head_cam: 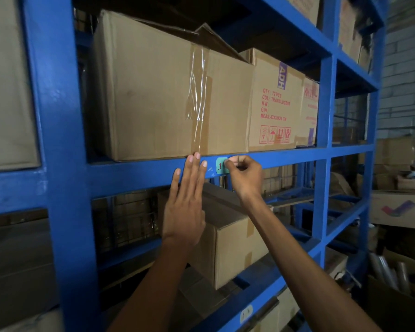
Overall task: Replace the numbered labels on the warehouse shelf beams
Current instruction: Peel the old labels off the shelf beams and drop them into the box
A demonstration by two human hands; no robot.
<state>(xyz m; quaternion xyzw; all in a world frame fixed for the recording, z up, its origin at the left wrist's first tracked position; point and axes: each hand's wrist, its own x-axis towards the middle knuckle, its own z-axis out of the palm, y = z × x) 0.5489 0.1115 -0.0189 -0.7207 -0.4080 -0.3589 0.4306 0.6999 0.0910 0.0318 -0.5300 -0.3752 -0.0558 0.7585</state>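
Teal label (220, 166) with a red numeral stuck on the blue shelf beam (139, 172)
Pinched at its right edge by the right hand (243, 174); left hand (186, 197) spread flat against the beam just left, below a taped cardboard box (168, 92)

Dim warehouse aisle, lit weakly from the far right. Blue steel racking (58, 140) filling the view, stacked with taped cardboard cartons (153, 92). Pale block wall (403, 80) at far right. Loose open boxes (398, 204) and rolls heaped on the floor below it. Wire mesh behind the lower shelves
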